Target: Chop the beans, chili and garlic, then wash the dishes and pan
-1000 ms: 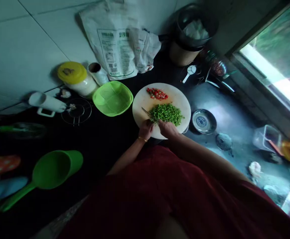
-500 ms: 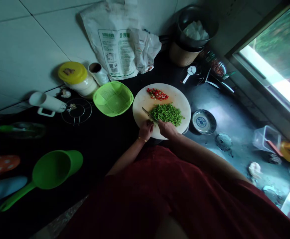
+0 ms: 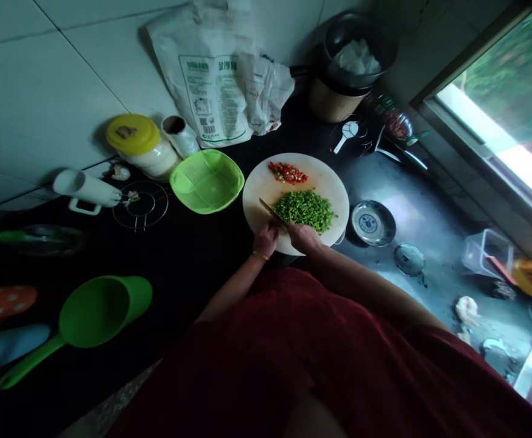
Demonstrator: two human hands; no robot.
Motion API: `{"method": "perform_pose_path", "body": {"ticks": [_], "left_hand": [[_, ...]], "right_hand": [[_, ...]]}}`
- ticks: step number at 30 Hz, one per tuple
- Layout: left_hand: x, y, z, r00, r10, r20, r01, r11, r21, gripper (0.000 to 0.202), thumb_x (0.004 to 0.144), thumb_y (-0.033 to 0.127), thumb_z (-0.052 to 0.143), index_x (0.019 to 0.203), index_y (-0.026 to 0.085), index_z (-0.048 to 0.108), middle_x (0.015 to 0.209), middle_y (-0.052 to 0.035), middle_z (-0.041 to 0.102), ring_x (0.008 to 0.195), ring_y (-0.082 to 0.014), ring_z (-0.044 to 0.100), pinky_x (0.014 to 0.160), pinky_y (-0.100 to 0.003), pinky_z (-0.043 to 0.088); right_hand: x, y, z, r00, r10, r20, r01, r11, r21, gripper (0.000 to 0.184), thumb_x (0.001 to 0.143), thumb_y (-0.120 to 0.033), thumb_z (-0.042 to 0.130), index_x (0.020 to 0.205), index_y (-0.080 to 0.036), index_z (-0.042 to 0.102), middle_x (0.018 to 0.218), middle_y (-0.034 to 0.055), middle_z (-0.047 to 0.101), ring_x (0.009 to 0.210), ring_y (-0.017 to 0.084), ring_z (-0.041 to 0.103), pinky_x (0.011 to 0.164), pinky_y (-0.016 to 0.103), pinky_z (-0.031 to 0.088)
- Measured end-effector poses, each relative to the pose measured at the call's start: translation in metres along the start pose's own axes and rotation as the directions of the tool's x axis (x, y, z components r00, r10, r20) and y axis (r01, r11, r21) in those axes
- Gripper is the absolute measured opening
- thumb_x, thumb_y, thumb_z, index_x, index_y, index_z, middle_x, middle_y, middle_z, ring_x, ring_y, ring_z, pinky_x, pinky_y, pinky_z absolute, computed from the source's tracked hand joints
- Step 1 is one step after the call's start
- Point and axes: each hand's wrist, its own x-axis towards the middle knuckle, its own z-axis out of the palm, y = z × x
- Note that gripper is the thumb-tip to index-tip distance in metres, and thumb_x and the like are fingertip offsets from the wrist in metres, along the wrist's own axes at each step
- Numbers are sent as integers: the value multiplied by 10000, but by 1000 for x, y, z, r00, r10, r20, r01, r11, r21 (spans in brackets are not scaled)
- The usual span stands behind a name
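Note:
My right hand is closed round the handle of a knife, its blade pointing up and left over a round white cutting board. Close beside the blade, at the board's near edge, my left hand has its fingers curled in; what they hold, if anything, is too small and dark to make out. Chopped green vegetable lies in a heap just beyond the knife. Farther back on the board is a smaller pile of chopped red chili.
Left of the board sits a light green basket, with a yellow-lidded jar behind it. A green ladle-like scoop lies nearer left. To the right stands a patterned dish. A large white bag leans on the wall.
The two hands and the knife stay almost in place at the board's near edge. The whole view has shifted very slightly left.

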Motion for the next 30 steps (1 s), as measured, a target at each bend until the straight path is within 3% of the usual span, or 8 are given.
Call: {"method": "perform_pose_path", "body": {"ticks": [4,12,16,21,26,30], "left_hand": [[0,0,-7,999,44,-23,-43,999,23,161,895,195,496,951,170,645,946,-97,629,903,-219,577,803,-358,500],[0,-5,0,1000,20,22,-20,1000,16,174,903,175,463,932,173,635,911,-82,626,876,-193,593,782,-321,504],[3,-3,-7,999,16,32,-17,999,48,159,908,210,468,932,160,617,905,-98,617,888,-215,579,802,-354,494],[-1,-4,-13,998,25,57,-27,999,33,183,914,230,463,939,163,632,950,-115,621,930,-226,573,825,-373,493],[-1,-8,-10,993,55,100,-60,998,38,192,910,189,465,965,170,648,934,-98,640,910,-205,590,791,-332,500],[7,-5,-12,992,63,107,-72,994,77,181,907,203,473,931,160,647,918,-99,634,895,-213,582,796,-341,497]], "right_hand": [[-7,0,-6,1000,-13,25,13,1000,2,269,900,-190,356,1141,-175,476,894,108,679,847,254,669,649,296,478],[0,-8,-1,998,24,59,-25,1000,19,295,915,-180,332,1183,-171,455,941,119,674,887,236,660,687,285,470],[-5,-4,-9,999,11,32,-12,1000,20,269,921,-214,336,1150,-172,469,929,116,674,885,237,661,682,285,473],[-7,-12,-8,995,-3,98,2,1000,7,308,877,-143,369,1164,-169,476,944,129,671,894,252,660,687,304,477],[-1,-14,-1,998,10,67,-12,999,34,304,907,-155,329,1175,-162,473,963,134,671,908,242,656,684,290,469],[-3,-4,-7,999,23,47,-24,999,37,283,925,-205,323,1166,-173,469,942,122,675,891,236,658,693,293,472]]}}
